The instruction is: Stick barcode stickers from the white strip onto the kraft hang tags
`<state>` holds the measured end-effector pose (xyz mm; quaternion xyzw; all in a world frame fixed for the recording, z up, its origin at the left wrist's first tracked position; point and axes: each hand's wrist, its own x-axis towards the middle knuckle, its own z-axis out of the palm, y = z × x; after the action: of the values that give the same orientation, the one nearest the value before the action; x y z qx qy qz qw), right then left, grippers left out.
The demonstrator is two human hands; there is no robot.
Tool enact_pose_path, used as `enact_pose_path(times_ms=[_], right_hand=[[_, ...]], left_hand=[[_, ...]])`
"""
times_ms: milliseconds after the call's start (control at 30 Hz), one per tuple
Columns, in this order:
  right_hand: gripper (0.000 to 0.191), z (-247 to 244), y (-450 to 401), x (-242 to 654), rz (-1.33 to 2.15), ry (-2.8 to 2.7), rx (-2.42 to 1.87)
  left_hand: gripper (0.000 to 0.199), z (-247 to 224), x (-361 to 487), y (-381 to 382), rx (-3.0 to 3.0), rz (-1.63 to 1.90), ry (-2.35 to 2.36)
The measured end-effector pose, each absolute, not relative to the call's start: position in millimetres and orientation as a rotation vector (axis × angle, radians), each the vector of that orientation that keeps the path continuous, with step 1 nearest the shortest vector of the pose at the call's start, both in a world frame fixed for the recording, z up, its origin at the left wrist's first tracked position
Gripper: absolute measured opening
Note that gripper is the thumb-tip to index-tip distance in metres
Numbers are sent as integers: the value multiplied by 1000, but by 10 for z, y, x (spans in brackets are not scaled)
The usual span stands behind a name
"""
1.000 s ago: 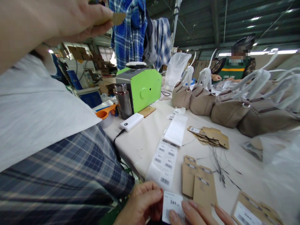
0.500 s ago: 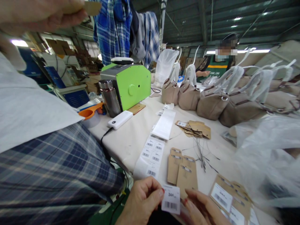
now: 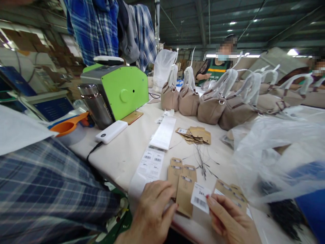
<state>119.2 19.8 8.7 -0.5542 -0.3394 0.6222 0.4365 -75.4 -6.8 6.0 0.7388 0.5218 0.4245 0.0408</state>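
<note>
My right hand [image 3: 228,215] pinches a white price label [image 3: 200,198] with a barcode between thumb and fingers, just right of the front brown cardboard tag [image 3: 185,196]. That tag lies on the table, overlapping several similar tags. At its lower left edge is my left hand [image 3: 154,206], fingers bent and thumb apart from them, with nothing visibly held. A strip of printed labels [image 3: 149,166] runs behind my left hand. Right of the front tag, partly behind my right hand, lie more brown tags [image 3: 232,193], some bearing white labels.
A stack of brown tags [image 3: 196,135] with dark strings [image 3: 201,162] lies mid-table. Beige handbags [image 3: 189,101] with wrapped handles line the back; a co-worker [image 3: 215,73] stands behind. Left are a green machine [image 3: 124,89], a flask [image 3: 95,105] and a white power bank [image 3: 111,131]. Clear plastic [image 3: 266,152] covers the right.
The price label has passed from my left hand to my right and moved beside the front tag. My left hand has let go and moved to that tag's edge. The view has turned right.
</note>
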Motion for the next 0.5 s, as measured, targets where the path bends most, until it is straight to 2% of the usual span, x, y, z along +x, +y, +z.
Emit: enact_pose_path(times_ms=[67,267,500], right_hand=[[45,99,244,1208,1560,-782,-1358],[45,150,287,1162,1565,-801,-1380],[45,184,306,1130,1607,-960,-1499]], left_hand=[[24,74,-734,-2,2460,1226,1479],[22,26,-719,33,2574,1048,1407],[22,-78,-726,61,2619,1198,1386]])
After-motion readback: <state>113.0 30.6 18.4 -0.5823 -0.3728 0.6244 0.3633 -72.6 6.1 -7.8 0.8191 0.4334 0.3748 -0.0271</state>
